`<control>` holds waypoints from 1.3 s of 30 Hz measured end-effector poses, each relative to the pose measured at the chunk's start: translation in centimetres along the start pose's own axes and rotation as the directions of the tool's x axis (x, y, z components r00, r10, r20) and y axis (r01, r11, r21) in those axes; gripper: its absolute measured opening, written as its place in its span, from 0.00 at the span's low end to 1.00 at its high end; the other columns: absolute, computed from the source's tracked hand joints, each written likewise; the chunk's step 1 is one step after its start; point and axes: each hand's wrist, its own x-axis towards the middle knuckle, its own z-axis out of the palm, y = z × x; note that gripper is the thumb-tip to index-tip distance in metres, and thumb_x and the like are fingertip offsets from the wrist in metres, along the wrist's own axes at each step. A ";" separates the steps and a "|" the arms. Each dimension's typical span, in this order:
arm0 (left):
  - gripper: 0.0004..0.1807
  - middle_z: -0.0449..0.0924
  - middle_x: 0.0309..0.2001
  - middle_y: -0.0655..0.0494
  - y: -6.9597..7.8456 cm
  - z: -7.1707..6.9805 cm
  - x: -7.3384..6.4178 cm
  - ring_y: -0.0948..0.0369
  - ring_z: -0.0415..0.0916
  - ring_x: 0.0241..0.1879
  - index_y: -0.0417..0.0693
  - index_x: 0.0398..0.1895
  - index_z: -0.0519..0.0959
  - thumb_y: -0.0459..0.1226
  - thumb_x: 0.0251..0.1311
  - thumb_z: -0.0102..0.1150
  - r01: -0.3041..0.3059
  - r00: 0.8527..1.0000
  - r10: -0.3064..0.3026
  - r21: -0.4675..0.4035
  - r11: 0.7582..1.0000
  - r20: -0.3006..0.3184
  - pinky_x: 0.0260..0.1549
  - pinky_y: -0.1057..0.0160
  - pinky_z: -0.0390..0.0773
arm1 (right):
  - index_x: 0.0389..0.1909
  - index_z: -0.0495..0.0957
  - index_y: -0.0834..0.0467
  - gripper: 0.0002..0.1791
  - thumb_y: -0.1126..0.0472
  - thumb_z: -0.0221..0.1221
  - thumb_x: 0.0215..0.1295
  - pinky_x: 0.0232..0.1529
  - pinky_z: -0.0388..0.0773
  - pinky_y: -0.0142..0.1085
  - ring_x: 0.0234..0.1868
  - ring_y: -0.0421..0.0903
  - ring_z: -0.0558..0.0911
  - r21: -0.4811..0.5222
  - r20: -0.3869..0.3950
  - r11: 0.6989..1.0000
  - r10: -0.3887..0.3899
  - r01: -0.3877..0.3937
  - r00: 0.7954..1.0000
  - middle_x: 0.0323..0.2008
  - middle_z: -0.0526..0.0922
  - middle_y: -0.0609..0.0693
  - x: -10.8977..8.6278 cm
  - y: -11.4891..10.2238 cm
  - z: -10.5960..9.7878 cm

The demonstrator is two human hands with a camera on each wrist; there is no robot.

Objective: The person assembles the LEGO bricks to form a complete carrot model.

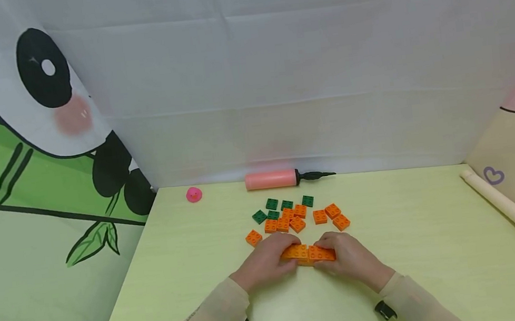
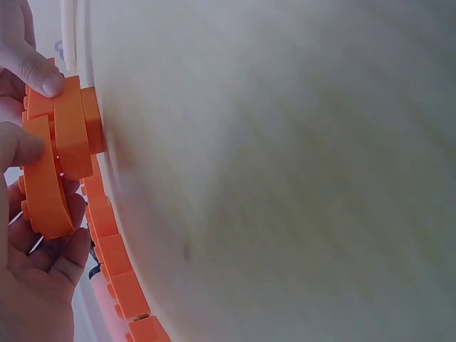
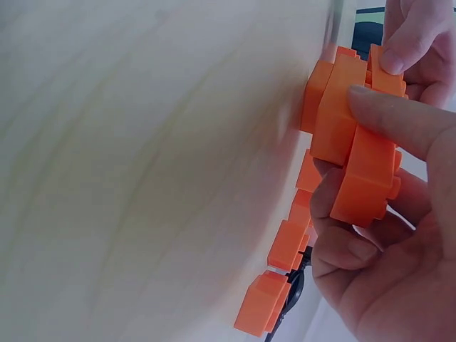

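Orange stack (image 1: pixel 314 254), long axis left-to-right

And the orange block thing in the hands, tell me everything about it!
The orange block build looks like hard plastic, with round studs on top. Two bricks make its top layer, a thin line between them. Another brick bridges them underneath, with one more below. The left hand grips the left end and the right hand the right end. The left top brick seems not quite pushed down: studs show in a gap beneath it. I can't tell if its bottom touches the table.
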 end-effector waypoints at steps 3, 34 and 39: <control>0.19 0.81 0.57 0.61 -0.2 0.2 0.1 0.59 0.75 0.60 0.53 0.61 0.80 0.42 0.68 0.66 -0.012 1.000 0.012 0.011 1.000 0.000 0.64 0.55 0.72 | 0.50 0.88 0.61 0.21 0.55 0.76 0.60 0.51 0.82 0.45 0.45 0.45 0.82 0.000 0.002 1.000 0.002 -0.002 1.000 0.45 0.86 0.48 0.1 0.0 0.0; 0.20 0.86 0.55 0.62 -0.1 0.3 0.8 0.62 0.81 0.54 0.50 0.60 0.85 0.49 0.70 0.67 -0.049 0.999 0.049 0.008 0.999 -0.008 0.60 0.59 0.76 | 0.50 0.88 0.61 0.21 0.54 0.77 0.60 0.52 0.82 0.45 0.44 0.44 0.82 0.001 0.017 1.000 0.027 -0.027 0.999 0.45 0.86 0.47 0.4 0.0 0.0; 0.20 0.86 0.55 0.63 0.0 0.4 0.7 0.64 0.81 0.55 0.51 0.60 0.85 0.49 0.70 0.67 -0.036 0.999 0.036 0.001 0.999 0.004 0.60 0.60 0.75 | 0.50 0.88 0.61 0.21 0.54 0.77 0.60 0.51 0.82 0.45 0.44 0.44 0.82 -0.008 0.019 1.000 0.019 -0.019 1.000 0.45 0.86 0.47 0.3 0.0 0.0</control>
